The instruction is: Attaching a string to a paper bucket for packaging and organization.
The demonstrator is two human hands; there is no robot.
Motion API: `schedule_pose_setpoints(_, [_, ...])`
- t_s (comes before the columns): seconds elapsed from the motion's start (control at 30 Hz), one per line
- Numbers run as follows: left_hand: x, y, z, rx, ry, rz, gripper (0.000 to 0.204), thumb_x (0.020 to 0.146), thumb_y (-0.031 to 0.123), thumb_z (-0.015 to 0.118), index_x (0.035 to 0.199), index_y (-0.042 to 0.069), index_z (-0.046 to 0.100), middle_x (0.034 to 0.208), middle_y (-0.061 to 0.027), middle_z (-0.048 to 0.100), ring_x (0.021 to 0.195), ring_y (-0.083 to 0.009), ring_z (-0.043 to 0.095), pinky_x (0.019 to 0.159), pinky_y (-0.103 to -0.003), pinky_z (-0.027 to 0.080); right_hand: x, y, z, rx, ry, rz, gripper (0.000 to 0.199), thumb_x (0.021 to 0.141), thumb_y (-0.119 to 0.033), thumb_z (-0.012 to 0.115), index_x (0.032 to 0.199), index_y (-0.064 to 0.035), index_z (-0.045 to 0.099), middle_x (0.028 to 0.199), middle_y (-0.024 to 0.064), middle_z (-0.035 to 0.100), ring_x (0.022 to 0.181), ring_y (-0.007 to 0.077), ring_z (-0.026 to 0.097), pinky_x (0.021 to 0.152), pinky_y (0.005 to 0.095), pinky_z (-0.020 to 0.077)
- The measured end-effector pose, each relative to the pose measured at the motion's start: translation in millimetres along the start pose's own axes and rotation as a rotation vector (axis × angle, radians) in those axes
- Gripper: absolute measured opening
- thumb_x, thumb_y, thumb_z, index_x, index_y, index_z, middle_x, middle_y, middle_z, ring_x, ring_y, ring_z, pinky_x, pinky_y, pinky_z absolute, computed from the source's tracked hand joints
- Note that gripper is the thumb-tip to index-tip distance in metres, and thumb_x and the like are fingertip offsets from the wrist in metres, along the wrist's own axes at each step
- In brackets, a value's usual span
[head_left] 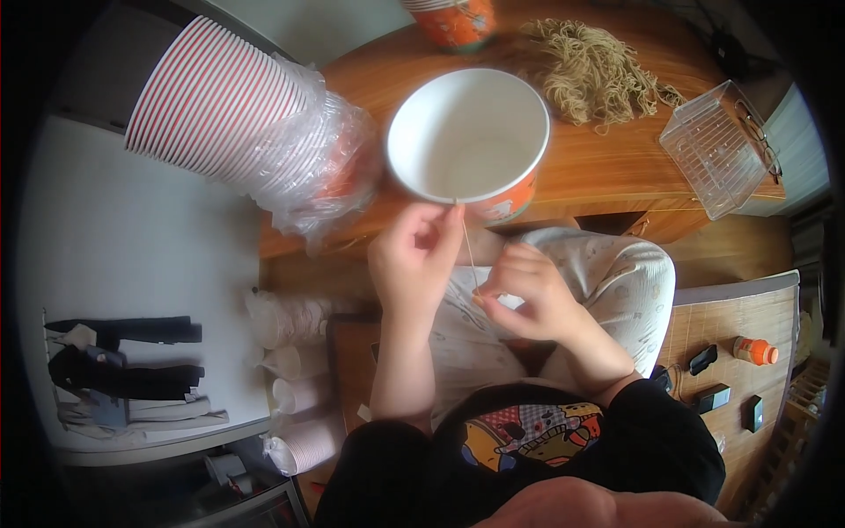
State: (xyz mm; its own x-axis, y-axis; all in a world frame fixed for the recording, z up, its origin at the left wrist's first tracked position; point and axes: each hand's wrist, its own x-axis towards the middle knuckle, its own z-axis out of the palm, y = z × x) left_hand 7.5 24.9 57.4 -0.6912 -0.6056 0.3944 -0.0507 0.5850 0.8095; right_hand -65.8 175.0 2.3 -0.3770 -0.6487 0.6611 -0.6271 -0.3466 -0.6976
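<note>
A thin pale string point(469, 251) ran taut, near to far, from the right hand point(528, 299) up to the rim of the round paper cup point(468, 136), mouth upward, on the wooden bench point(607, 163). The left hand point(414, 255) pinched the string's far end; both grips were narrow on it.

A home used for piecework was suggested: a wooden table point(607, 167) was seen at twelve o'clock, piled with cut strings point(590, 70); sleeved stacks of paper cups point(238, 123) were at ten o'clock, a woven mat point(731, 326) with small household items at four o'clock.
</note>
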Motion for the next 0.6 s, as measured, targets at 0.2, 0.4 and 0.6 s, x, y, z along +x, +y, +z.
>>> schedule_pose_setpoints(0.2, [-1, -9, -11, 0.274, 0.161, 0.441, 0.021, 0.079, 0.008, 0.080, 0.093, 0.004, 0.064, 0.080, -0.0027, 0.059, 0.072, -0.0129, 0.055, 0.065, -0.027, 0.044, 3, -2, -8, -0.038, -0.007, 0.055, 0.006, 0.077, -0.009, 0.070, 0.079, -0.0083, 0.064, 0.076, 0.0053, 0.062, 0.083, 0.0261, 0.062, 0.073, 0.0369, 0.0450])
schedule_pose_setpoints(0.4, [20, 7, -14, 0.472, 0.047, 0.625, 0.031, 0.074, 0.013, 0.080, 0.104, 0.014, 0.072, 0.121, -0.0056, 0.057, 0.112, -0.0285, 0.051, 0.096, -0.041, 0.042, 3, -5, -14, -0.034, -0.003, 0.056, 0.007, 0.077, -0.009, 0.070, 0.080, -0.0071, 0.063, 0.078, 0.0063, 0.062, 0.087, 0.0270, 0.063, 0.075, 0.0379, 0.0463])
schedule_pose_setpoints(0.6, [24, -4, -13, 0.348, -0.061, 0.580, 0.020, 0.074, 0.007, 0.078, 0.093, 0.012, 0.072, 0.123, -0.0055, 0.057, 0.112, -0.0287, 0.050, 0.091, -0.038, 0.045, 2, -9, -18, -0.024, 0.073, -0.047, 0.012, 0.072, -0.004, 0.073, 0.077, -0.0046, 0.062, 0.074, 0.0084, 0.060, 0.069, 0.0279, 0.054, 0.064, 0.0370, 0.0406])
